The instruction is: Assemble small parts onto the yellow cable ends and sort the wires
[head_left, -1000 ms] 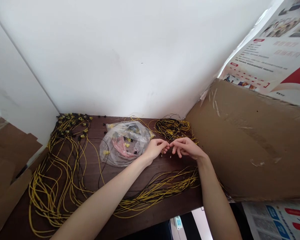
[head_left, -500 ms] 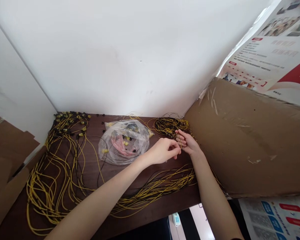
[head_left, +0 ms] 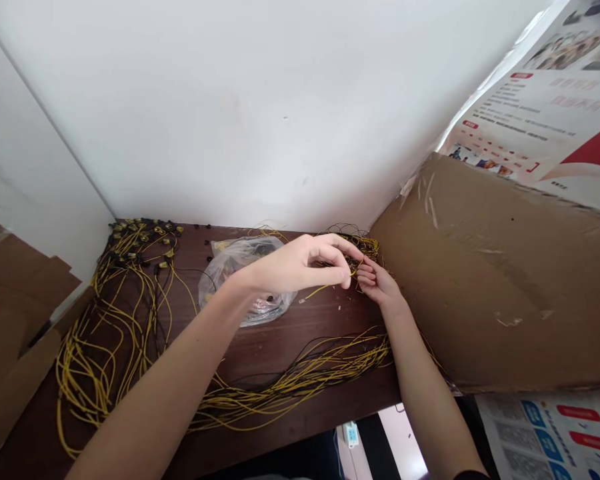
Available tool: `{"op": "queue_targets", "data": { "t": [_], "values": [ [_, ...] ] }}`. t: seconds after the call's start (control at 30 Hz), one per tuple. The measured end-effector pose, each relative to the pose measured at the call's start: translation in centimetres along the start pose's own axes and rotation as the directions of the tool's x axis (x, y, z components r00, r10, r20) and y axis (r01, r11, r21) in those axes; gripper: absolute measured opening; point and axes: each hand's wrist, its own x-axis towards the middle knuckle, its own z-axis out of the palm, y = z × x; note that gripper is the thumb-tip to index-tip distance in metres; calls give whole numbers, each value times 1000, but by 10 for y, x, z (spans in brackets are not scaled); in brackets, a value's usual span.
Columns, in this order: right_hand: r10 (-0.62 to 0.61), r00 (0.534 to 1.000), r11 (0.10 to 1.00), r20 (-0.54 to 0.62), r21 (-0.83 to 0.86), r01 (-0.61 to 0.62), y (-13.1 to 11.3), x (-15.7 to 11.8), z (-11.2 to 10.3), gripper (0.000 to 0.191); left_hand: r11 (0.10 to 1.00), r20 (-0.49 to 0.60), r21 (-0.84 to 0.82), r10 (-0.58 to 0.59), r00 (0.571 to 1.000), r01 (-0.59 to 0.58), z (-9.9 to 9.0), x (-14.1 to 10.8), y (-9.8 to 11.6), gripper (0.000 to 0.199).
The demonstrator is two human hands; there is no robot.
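Note:
My left hand reaches in from the left, its fingers curved around a thin yellow wire. The wire passes between its thumb and fingers, and its small pale end sticks out below the hand. My right hand pinches the same wire at the fingertips, close to my left fingertips. Behind both hands lies a coil of fine yellow and black wire, partly hidden by my left hand. A clear plastic bag with small yellow and black parts sits under my left wrist.
A long bundle of yellow and black cables runs along the front of the brown table and curves to the left. Several connectors lie heaped at the back left. A cardboard sheet closes the right side; a white wall stands behind.
My left hand has risen and its fingers have stretched toward my right fingertips. The yellow wire now shows below it, pointing left. My right hand has shifted slightly right.

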Motion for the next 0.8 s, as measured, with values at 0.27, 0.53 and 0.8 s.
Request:
{"op": "queue_targets", "data": {
  "t": [0.27, 0.53, 0.8],
  "values": [
    [71, 993, 964, 89, 251, -91, -3, 3, -9, 15, 884, 99, -465, 99, 990, -42, -3, -5, -3, 21],
    [69, 992, 944, 102, 316, -98, -6, -1, -8, 19, 865, 217, -494, 22, 976, 90, -24, -23, -3, 30],
    [20, 996, 987, 92, 155, -34, -5, -5, -2, 11, 925, -47, -325, -221, 974, 194, -45, -54, -34, 42]
  ]
}}
